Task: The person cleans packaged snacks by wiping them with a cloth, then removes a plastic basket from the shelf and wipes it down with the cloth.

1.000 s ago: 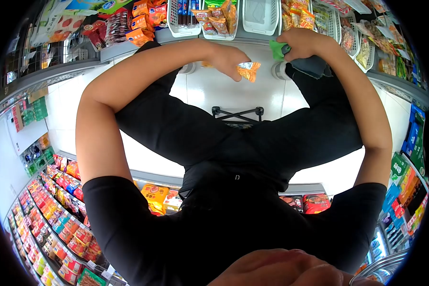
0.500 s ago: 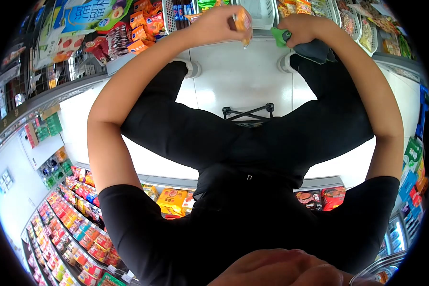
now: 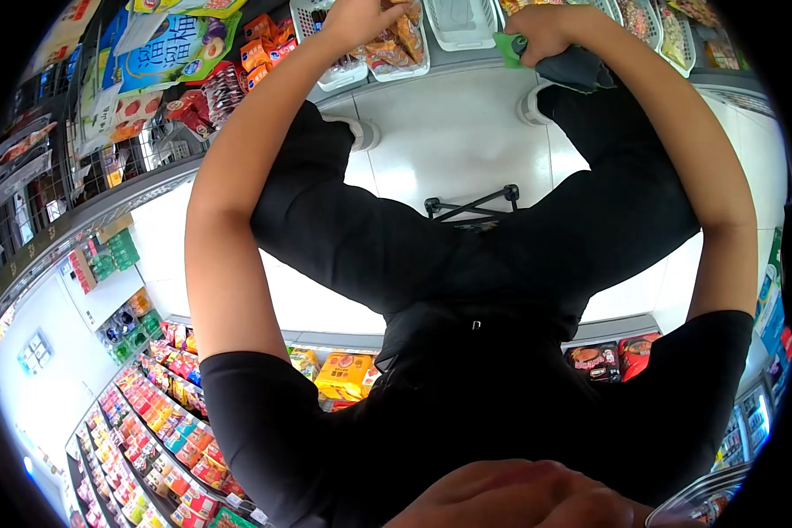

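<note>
Along the top edge, my left hand (image 3: 357, 21) reaches over a white basket of orange-brown snack packets (image 3: 394, 51). One finger or thumb stretches over the packets; the other fingers are cut off or hidden, so whether it grips one cannot be made out. My right hand (image 3: 541, 33) is closed round a bunched cloth (image 3: 576, 69), dark grey with a green part showing at its left. That hand is at the front edge of the baskets, right of an empty white basket (image 3: 460, 21).
More white baskets with packets (image 3: 675, 42) stand at the upper right. Orange packets (image 3: 257, 55) and a large blue-green bag (image 3: 172, 53) lie at the upper left. Below are my spread legs, a folding stool's black frame (image 3: 472, 205) and shelves of packaged goods (image 3: 172, 422).
My left hand, earlier holding an orange packet over the floor, has moved up and left to the snack basket. My right hand keeps its hold on the cloth. The view has shifted slightly.
</note>
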A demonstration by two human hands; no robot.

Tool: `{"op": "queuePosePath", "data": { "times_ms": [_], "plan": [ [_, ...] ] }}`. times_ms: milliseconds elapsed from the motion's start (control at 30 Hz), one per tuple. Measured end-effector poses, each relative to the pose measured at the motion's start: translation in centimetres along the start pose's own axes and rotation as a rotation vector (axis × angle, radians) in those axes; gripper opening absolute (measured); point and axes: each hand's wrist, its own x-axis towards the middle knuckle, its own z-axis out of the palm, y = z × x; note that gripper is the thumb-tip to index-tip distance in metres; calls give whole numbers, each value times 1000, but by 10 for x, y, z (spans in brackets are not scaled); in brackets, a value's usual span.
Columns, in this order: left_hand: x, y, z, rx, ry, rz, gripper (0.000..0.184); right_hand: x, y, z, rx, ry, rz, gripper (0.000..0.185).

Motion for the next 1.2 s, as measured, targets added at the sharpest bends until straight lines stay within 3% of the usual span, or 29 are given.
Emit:
{"op": "queuePosePath", "data": {
  "times_ms": [67, 267, 367, 567, 667, 767, 867, 967, 1067, 1167, 1200],
  "plan": [
    [4, -2, 0, 50, -8, 65, 65, 1, 6, 3, 11, 21, -21, 45],
    [23, 12, -8, 315, -229, -112, 47, -2, 15, 7, 53, -7, 63, 47],
    [25, 5, -2, 281, -192, -74, 39, 2, 15, 9, 23, 8, 23, 46],
    [40, 1, 6, 535, -62, 71, 31, 3, 10, 7, 19, 24, 36, 43],
    [46, 9, 5, 545, -80, 22, 27, 3, 11, 7, 18, 16, 29, 43],
    [44, 47, -14, 734, -516, -24, 29, 5, 15, 10, 43, 12, -9, 43],
    [45, 55, -14, 748, -546, -71, 42, 5, 17, 10, 40, 11, 11, 43],
    [45, 60, -20, 739, -602, -79, 41, 8, 20, 12, 55, 10, -9, 44],
    [48, -21, 22, 633, -188, 162, 46, 7, 19, 11, 68, 9, 7, 45],
    [49, -14, 18, 439, -148, -149, 50, 7, 19, 12, 67, 23, 10, 46],
    [49, -16, 17, 413, -107, -97, 51, 7, 20, 13, 59, 24, 7, 46]
  ]
}}
